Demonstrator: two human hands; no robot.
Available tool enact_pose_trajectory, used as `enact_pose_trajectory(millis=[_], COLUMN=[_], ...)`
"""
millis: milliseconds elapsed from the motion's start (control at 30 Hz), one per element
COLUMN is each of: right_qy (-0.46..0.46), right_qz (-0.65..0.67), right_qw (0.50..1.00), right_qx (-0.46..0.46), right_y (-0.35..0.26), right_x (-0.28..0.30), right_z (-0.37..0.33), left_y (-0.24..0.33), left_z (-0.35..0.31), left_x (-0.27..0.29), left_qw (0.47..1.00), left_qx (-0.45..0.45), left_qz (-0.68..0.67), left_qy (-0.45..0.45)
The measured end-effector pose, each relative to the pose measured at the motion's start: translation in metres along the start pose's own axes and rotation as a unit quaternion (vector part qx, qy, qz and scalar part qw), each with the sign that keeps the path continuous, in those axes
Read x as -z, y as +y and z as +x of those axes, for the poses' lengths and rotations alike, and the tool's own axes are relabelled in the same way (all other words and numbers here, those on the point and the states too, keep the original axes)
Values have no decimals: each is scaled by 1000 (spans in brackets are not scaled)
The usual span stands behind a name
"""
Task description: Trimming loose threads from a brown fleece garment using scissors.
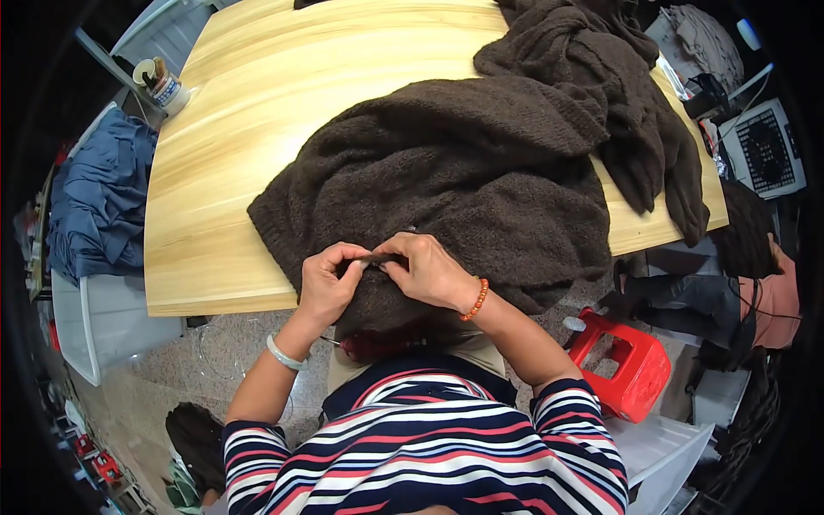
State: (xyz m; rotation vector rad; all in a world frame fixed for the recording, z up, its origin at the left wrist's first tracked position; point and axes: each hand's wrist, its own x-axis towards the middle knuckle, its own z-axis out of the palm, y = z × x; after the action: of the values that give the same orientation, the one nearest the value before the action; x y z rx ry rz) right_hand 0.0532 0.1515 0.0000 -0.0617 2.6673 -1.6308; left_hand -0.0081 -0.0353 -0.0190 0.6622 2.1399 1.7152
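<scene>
A dark brown knitted garment (pixel 446 172) lies in folds over the near part of the table, its front edge hanging down toward my lap. My left hand (pixel 330 279) pinches a small fold of the knit between thumb and fingertips. Right beside it, my right hand (pixel 422 268) pinches the same bit of knit, the fingertips of both hands almost meeting. Whether anything small, such as a needle or thread, is between the fingers cannot be made out. More dark brown knitwear (pixel 584 77) is heaped at the far right of the table.
The light wooden table (pixel 215 215) has a white cup of tools (pixel 169 93) at its left edge. A grey bin (pixel 112 318) with blue cloth (pixel 103 189) stands to the left. At the right are a red plastic jug (pixel 631 369) and another person's legs (pixel 695 300).
</scene>
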Motion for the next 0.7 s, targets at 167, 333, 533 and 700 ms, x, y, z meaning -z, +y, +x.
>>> enact_pose_trajectory(millis=[167,333,533,700], right_qy=[14,27,15,2], right_qz=[2,-32,-41,10], right_qw=[1000,999,999,999], right_qx=[-20,3,-1,-33], right_y=[-2,2,-3,0], right_x=[-3,-6,-4,-1], right_z=[-1,-3,-2,0], left_y=[1,2,0,-2], left_z=[-2,-2,4,6], left_x=[-2,-3,2,6], left_qw=[999,996,999,996], left_qx=[-25,-47,44,73], left_qz=[42,78,28,-46], left_qy=[9,19,-4,-29])
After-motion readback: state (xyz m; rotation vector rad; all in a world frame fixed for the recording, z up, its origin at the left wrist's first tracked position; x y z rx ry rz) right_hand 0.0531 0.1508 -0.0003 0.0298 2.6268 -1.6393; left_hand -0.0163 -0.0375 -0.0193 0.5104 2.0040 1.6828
